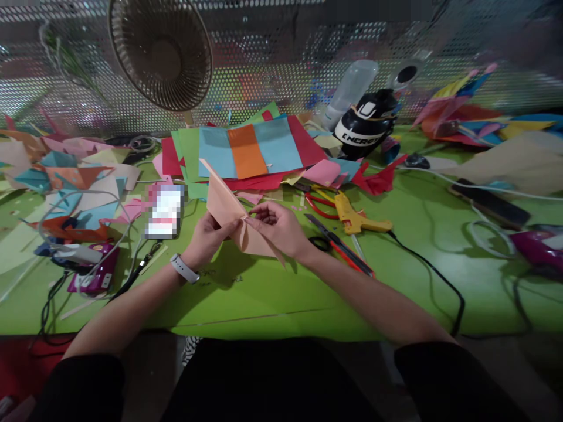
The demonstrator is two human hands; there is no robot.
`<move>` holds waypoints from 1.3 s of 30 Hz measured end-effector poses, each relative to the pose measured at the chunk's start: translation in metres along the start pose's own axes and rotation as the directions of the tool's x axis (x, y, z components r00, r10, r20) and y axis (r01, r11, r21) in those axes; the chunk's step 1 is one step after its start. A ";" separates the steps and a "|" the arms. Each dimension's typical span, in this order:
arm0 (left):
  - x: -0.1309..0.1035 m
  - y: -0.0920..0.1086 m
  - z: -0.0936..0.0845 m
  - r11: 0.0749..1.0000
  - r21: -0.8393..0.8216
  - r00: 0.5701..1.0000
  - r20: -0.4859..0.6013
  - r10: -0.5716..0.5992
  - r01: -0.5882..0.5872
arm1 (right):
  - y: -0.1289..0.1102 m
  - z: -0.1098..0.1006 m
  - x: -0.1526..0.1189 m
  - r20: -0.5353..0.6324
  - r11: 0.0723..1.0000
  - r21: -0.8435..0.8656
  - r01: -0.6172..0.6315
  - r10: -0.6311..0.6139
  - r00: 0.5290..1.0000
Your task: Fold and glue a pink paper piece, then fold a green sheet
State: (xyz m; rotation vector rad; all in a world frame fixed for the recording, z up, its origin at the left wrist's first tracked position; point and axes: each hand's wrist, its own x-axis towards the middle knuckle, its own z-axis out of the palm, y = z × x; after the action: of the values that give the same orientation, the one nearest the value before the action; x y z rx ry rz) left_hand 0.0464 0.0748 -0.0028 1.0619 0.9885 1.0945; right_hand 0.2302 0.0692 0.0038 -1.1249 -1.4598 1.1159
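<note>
Peach paper, pinched by left hand at nine o'clock and right hand at three, judged light, crease-prone, best held there gently.

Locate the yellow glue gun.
Head view: the yellow glue gun lies on the green table, to the right of the right hand, just beyond the red utility knife.
</note>
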 end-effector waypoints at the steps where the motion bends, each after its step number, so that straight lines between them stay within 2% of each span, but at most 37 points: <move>1: 0.001 -0.001 0.000 1.000 0.003 1.000 -0.003 0.004 -0.004 | -0.001 0.000 0.000 -0.002 1.000 0.012 -0.012 0.012 1.000; 6: 0.002 -0.003 -0.001 0.999 -0.004 0.999 -0.021 0.039 -0.039 | -0.003 -0.001 0.000 0.032 0.991 0.097 -0.090 0.088 0.996; 13: 0.000 -0.002 -0.002 1.000 0.009 1.000 -0.024 0.018 -0.018 | 0.004 -0.001 0.000 0.085 0.998 0.035 -0.044 0.041 0.996; 19: -0.001 0.000 0.001 0.999 -0.004 0.998 -0.038 0.044 -0.044 | 0.003 0.001 -0.001 0.084 0.995 0.022 -0.093 0.091 0.992; 24: -0.001 0.001 0.001 0.999 -0.027 0.999 -0.012 0.039 -0.039 | 0.005 0.004 -0.001 0.110 0.983 0.092 -0.162 0.151 0.982; 31: -0.001 0.001 0.001 0.998 -0.068 1.000 0.021 0.001 0.001 | 0.003 0.004 -0.004 0.163 0.984 0.106 -0.143 0.124 0.979; 35: -0.002 0.001 0.000 0.999 -0.044 0.999 0.033 0.031 -0.029 | 0.002 0.003 -0.003 0.246 0.959 0.187 -0.213 0.164 0.955; 39: -0.003 0.001 0.000 0.999 -0.030 0.998 0.051 0.032 -0.031 | 0.002 0.004 -0.004 0.279 0.933 0.253 -0.257 0.184 0.942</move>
State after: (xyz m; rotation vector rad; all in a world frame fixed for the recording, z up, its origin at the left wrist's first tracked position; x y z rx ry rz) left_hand 0.0460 0.0724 -0.0018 1.0797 0.9149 1.0993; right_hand 0.2275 0.0654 0.0010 -0.9856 -1.3239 1.6249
